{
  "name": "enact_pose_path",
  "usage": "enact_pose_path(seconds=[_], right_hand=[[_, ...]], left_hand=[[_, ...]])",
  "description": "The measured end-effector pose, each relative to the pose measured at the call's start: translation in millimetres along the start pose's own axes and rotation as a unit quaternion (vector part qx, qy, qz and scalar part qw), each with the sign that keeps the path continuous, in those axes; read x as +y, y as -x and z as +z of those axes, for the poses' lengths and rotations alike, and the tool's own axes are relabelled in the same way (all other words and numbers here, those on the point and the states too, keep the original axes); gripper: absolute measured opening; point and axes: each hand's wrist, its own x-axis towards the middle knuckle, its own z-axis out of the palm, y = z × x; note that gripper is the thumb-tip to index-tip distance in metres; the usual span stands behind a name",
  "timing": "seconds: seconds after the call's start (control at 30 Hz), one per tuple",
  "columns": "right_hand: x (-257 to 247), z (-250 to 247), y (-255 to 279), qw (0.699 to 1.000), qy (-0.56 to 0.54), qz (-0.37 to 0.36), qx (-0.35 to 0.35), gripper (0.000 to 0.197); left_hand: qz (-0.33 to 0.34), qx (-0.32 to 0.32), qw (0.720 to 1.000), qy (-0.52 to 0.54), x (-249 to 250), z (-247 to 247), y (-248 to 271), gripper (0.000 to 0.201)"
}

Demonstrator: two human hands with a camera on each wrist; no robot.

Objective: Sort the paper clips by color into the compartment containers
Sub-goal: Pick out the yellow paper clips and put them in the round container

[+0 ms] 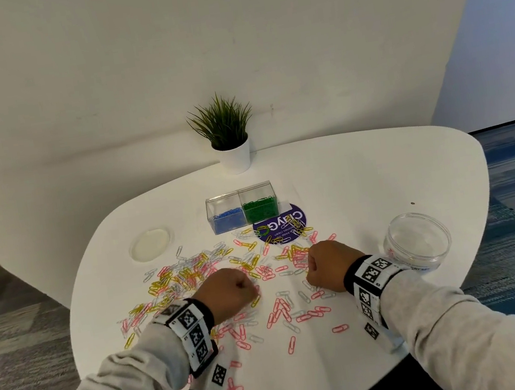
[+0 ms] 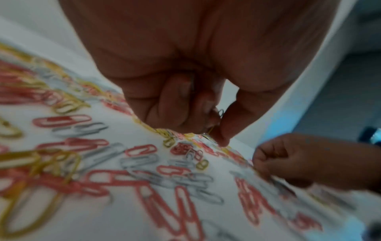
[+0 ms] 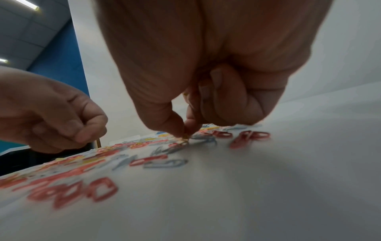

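A: Where are the paper clips [image 1: 194,276]?
B: Scattered pink, yellow and silver across the white desk [image 1: 365,185]; blue and green ones fill the compartment container [image 1: 241,210].
A: And the grips?
B: The left hand [image 1: 230,290] pinches clips between thumb and curled fingers; the right hand [image 1: 328,262] pinches a yellow clip [image 3: 184,136] at the desk surface.
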Motion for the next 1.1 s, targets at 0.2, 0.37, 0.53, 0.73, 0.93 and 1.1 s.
enact_pose_path(seconds=[0.2,0.37,0.53,0.73,0.93,1.1], right_hand=[[0.5,-64.4,7.7,0.998,-0.022,-0.01,0.063,0.027],[33.4,-124.5,31.4,0.995,0.009,0.031,0.096,0.021],[73.7,-125.7,59.3,0.99,0.1,0.094,0.021,0.021],[87.0,-103.5,64.3,0.98,0.167,0.105,-0.01,0.013],[87.6,-102.0,61.2,0.976,0.175,0.116,-0.059,0.032],[91.9,-113.0,65.6,0.988,0.119,0.089,-0.046,0.039]], left_hand=[[0.039,0.034,0.976,-0.211,-2.7,16.4,5.0,0.025],[0.061,0.034,0.961,-0.269,-7.6,24.6,5.9,0.029],[0.054,0.025,0.957,-0.283,-4.5,24.6,2.7,0.041],[0.065,0.041,0.97,-0.231,-0.5,13.5,-0.7,0.018],[0.043,0.041,0.974,-0.217,-2.3,-9.9,3.9,0.026],[-0.066,0.013,0.988,0.142,-2.9,-20.6,4.1,0.023]])
